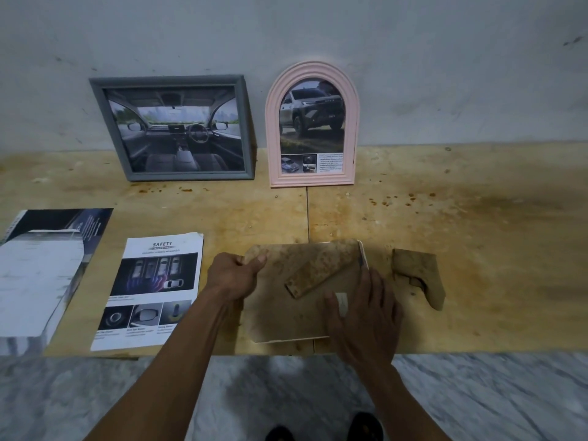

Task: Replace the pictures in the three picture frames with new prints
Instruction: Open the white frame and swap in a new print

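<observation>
A third picture frame [280,316] lies face down near the table's front edge, its stained brown backing and folded stand [313,276] showing. My left hand [234,275] grips its upper left corner, thumb on top. My right hand [362,316] rests on the backing's right side by a small white tab. A grey frame [95,100] with a car-interior picture and a pink arched frame [313,70] with a truck picture lean upright against the wall. A "SAFETY" print [156,291] lies flat to the left.
A brochure [41,268] lies at the far left, overhanging the table edge. A loose stained cardboard piece [420,275] sits right of the frame. The wooden table [477,218] is stained; marble floor and my feet show below.
</observation>
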### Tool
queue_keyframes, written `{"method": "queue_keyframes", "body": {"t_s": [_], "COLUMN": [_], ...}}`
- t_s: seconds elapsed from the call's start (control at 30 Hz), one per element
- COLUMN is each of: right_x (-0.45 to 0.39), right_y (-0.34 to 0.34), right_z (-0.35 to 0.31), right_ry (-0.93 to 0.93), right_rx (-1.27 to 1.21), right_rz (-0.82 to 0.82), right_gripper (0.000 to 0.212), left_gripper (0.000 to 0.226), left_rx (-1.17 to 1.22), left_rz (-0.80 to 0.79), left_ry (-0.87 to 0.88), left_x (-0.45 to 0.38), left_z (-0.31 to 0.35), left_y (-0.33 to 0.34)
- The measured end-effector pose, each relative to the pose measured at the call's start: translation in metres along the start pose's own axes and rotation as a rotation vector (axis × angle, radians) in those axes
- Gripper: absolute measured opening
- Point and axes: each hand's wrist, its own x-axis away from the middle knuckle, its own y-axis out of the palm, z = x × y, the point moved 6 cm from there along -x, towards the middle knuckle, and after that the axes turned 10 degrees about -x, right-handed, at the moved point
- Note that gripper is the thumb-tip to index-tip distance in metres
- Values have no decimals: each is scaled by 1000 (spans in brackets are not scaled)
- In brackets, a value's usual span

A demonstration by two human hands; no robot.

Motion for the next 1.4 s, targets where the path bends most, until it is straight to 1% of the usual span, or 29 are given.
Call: {"method": "queue_keyframes", "body": {"t_s": [0.17, 0.3, 0.5, 0.67, 0.8, 0.87, 0.93, 0.97, 1.03, 1.07, 1.1, 1.13, 1.23, 1.27, 1.33, 1.4], "right_x": [-3, -5, -6, -6, -7, -7, -6, -6, -3, -3, -4, -6, -20, -25, -39, -55], "right_y": [2, 2, 2, 2, -5, -19, -41, -51, -65, -70, -77, -85, -110, -116, -128, -138], "right_z": [1, 3, 4, 5, 1, -6, -19, -25, -37, -41, -43, -44, -29, -21, 2, 28], "right_ry": [16, 48, 43, 52, 79, 97, 68, 82, 226, 308, 337, 354, 372, 378, 400, 421], "right_rx": [-57, -124, -126, -140, -217, -245, -309, -433, -744, -861, -905, -931, -919, -914, -913, -903], "right_rz": [16, 48, 55, 38, 20, 39, 54, 11, -134, -187, -194, -175, -84, -60, -17, 15], "right_gripper": [67, 57, 56, 56, 56, 55, 56, 55, 48, 42, 37, 33, 33, 30, 26, 32], "left_gripper": [43, 33, 28, 28, 27, 30, 30, 31, 34, 36, 38, 39, 46, 47, 41, 33], "left_rx": [147, 140, 192, 223, 316, 360, 377, 366, 344, 345, 356, 359, 336, 325, 323, 266], "left_rz": [46, 131, 233, 259, 255, 254, 255, 252, 228, 205, 176, 159, 170, 149, 67, -10], "left_ry": [-8, 25, 46, 53, 23, 10, 11, 16, 24, 18, 9, -2, -15, -9, 34, 80], "left_x": [-3, -2, 2, 2, 4, 8, 15, 19, 29, 34, 42, 48, 73, 80, 87, 93], "left_z": [-13, -20, -30, -31, -24, -20, -11, -4, 10, 18, 27, 35, 66, 74, 91, 111], "left_y": [-9, -22, -42, -58, -70, -77, -83, -84, -79, -73, -66, -58, -41, -35, -17, 2]}}
